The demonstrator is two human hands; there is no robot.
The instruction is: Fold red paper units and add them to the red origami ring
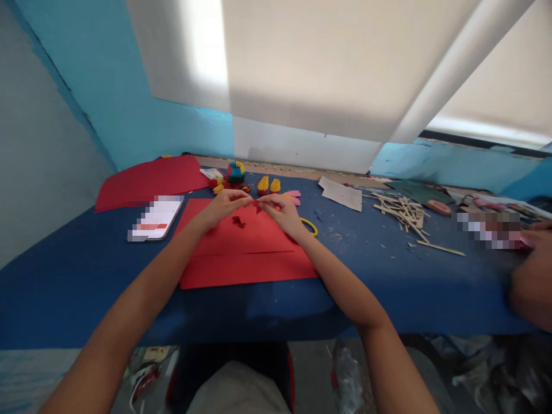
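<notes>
Both of my hands are raised over a stack of red paper sheets (241,267), fingertips close together. Between them is a small piece of red paper (257,206), partly hidden by the fingers. My left hand (226,207) pinches at its left side. On its right side, the thumb and fingers of my right hand (280,211) are closed on it. A small folded scrap of red paper (238,221) lies on the sheets just below my hands. The yellow handle loop (309,226) of some tool shows beside my right wrist.
A phone (163,217) lies left of the sheets, with more red paper (150,183) behind. Folded-paper figures (235,173) stand at the back. Right are grey paper (341,194), thin wooden sticks (401,213) and a pink eraser-like block (439,207). Another person's hand (535,276) is at the right edge.
</notes>
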